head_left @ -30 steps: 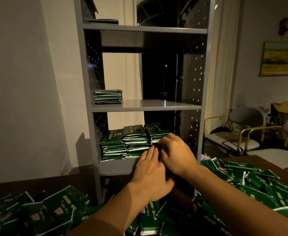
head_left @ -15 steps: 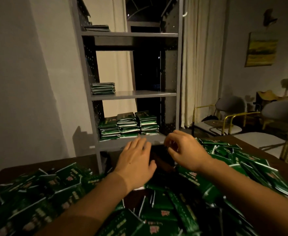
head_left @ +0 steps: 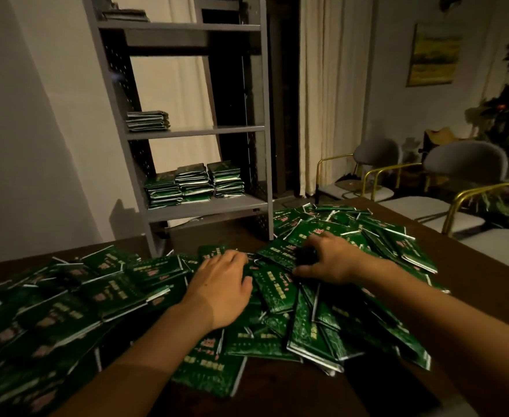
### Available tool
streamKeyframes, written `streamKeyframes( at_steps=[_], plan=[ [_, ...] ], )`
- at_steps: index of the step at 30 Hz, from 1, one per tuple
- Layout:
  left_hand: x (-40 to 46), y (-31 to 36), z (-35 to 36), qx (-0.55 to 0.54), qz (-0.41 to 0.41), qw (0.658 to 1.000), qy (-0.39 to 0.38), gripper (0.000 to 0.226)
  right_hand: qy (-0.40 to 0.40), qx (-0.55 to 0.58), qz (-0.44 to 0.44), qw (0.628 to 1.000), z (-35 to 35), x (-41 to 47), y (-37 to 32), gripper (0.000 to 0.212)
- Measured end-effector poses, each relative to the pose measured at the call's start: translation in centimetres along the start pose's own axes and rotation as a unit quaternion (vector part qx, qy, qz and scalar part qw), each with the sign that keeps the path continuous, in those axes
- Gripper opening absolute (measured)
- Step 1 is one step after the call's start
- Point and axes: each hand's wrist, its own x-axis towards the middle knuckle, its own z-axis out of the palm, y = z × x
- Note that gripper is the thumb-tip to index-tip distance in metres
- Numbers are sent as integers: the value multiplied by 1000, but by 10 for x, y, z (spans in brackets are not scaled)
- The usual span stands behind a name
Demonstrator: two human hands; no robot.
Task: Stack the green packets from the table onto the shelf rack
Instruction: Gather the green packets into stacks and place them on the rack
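1. Reaching into the heap: your two hands lie on the loose pile of flat green foil packets [head_left: 280, 284] that covers the dark wooden bench [head_left: 464, 260].
2. Grey metal shelf rack [head_left: 263, 145] stands beyond the pile, ahead and a little left of both hands. Your left hand is nearer its open front.
3. Stacked packets [head_left: 193, 183] already sit in three piles on the lower shelf; a smaller stack [head_left: 148, 120] rests on the shelf above.
4. Left hand [head_left: 221, 284]: palm down, fingers spread flat on the packets, gripping nothing that shows.
5. Right hand [head_left: 330, 257]: fingers curled over packets, thumb tucked low. Whether it has clamped one, you cannot tell.
6. Packets under your hands lie at mixed angles, no shared long axis; squaring a bundle likely comes first.
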Motion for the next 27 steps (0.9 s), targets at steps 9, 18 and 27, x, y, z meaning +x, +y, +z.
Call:
streamKeyframes(
  at_steps=[9,18,27],
  plan=[
    [-1,11,32,20,14,999,-46,84,43,-47,-59,996,25,10,-10,68],
    [-1,-4,34,-25,-94,995,19,47,7,-57,-79,995,25,-15,-38,79],
    [-7,-36,32,-150,-133,977,76,38,-1,-25,-1,1000,36,2,-73,62]
  ],
)
